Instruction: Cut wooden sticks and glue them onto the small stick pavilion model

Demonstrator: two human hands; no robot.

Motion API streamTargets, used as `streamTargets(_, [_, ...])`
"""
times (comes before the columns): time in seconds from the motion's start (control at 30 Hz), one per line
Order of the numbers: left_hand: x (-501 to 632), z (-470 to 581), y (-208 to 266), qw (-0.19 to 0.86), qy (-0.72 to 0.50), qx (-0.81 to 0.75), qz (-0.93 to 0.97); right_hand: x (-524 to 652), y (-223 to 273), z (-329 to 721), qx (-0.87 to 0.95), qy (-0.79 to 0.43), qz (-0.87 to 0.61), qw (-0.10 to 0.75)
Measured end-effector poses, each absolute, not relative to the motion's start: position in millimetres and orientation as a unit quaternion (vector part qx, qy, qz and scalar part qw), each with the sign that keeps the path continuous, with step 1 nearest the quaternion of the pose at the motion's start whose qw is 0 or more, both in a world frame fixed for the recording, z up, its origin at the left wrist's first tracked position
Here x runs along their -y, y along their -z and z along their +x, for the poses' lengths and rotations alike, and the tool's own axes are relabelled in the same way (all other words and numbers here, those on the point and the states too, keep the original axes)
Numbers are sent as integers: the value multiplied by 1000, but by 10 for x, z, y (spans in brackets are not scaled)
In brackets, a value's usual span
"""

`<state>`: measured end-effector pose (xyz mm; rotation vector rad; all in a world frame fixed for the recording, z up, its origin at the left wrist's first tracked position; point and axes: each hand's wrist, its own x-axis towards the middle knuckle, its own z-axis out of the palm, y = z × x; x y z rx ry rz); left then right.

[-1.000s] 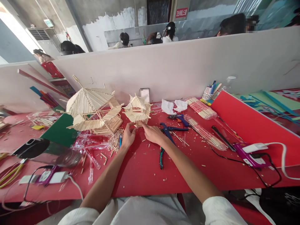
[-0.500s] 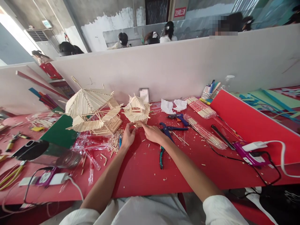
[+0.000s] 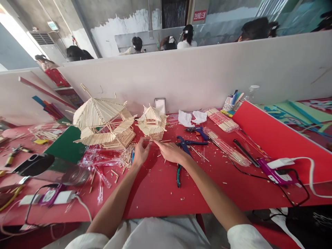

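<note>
A small pavilion model [image 3: 152, 126] built of thin wooden sticks stands in front of me on the red table. My left hand [image 3: 141, 152] is at the left of its front foot, thumb and index finger apart. From the right, my right hand [image 3: 169, 151] reaches to the same edge with its index finger stretched out and the other fingers bent. A thin stick lies close behind the right fingertips; whether they touch it I cannot tell. Left of the hands stands a larger stick pavilion [image 3: 100, 119], with a pile of cut sticks [image 3: 127, 159] beside it.
Right of my hands lie a blue cutter [image 3: 183, 143], green-handled pliers [image 3: 178, 174], a glue gun [image 3: 199, 131] and bagged sticks [image 3: 225, 145]. A bottle [image 3: 54, 169] lies on the left near power strips [image 3: 53, 195]. A white partition [image 3: 192, 74] closes the back; people sit beyond it.
Both hands have drawn back slightly from the small pavilion's base, the right index finger moving down and left. The models stay in place.
</note>
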<state>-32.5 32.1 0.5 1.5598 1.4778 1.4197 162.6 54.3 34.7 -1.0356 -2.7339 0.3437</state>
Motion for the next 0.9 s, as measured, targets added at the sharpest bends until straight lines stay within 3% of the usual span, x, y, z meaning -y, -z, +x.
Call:
streamTargets(0.6, [-357, -320, 17, 239, -493, -564, 617, -467, -411, 1658, 928, -96, -350, 79])
streamTargets(0.8, [-322, -318, -2, 213, -466, -583, 631, -501, -591, 2057, 850, -43, -515, 101])
streamTargets(0.9, [-305, -298, -2, 231, -457, -593, 622, -541, -569, 2309, 799, -33, -601, 11])
